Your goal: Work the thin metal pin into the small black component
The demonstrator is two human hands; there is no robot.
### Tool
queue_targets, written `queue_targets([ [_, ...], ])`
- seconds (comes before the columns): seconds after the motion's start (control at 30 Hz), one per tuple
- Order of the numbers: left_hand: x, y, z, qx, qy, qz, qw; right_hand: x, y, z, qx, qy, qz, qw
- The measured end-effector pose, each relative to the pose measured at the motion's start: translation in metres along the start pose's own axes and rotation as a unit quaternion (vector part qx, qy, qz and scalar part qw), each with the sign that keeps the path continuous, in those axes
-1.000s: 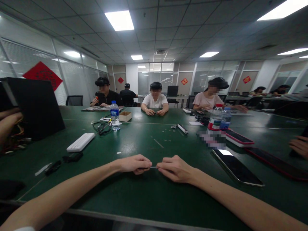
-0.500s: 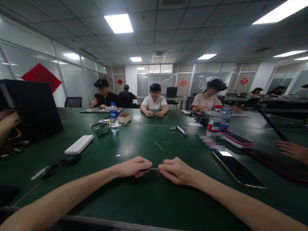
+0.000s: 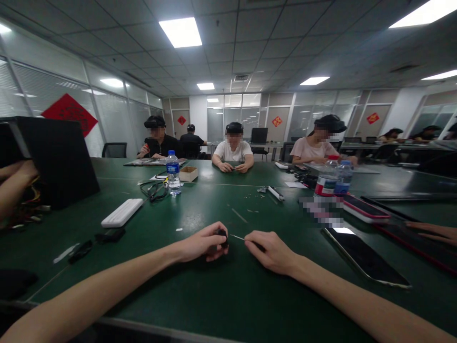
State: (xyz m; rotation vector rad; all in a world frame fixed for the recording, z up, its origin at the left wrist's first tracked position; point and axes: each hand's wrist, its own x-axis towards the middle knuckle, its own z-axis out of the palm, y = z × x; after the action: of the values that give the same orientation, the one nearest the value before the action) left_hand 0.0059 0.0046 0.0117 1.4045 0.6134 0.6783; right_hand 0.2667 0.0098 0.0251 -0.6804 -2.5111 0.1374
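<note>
Black piece [image 3: 223,237] looks small and partly hidden.

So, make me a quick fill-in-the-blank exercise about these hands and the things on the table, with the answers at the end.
1. The left hand grips a small object whose colour is ____.
2. The right hand holds a thin rod whose free end points toward the ____ hand.
3. The bottle nearest the open box has a cap coloured ____.
4. The colour of the table is ____.

Missing words: black; left; blue; green.
</note>
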Motion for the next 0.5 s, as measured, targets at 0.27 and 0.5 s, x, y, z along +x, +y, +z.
queue_targets([
  [0.27, 0.003, -0.002, 0.0, 0.084, 0.058, 0.102, 0.99, -0.003, -0.004, -0.018, -0.007, -0.067, 0.02, 0.998],
  [0.5, 0.001, -0.003, 0.001, 0.117, 0.071, 0.112, 0.984, -0.003, -0.007, -0.029, -0.012, -0.126, 0.046, 0.991],
])
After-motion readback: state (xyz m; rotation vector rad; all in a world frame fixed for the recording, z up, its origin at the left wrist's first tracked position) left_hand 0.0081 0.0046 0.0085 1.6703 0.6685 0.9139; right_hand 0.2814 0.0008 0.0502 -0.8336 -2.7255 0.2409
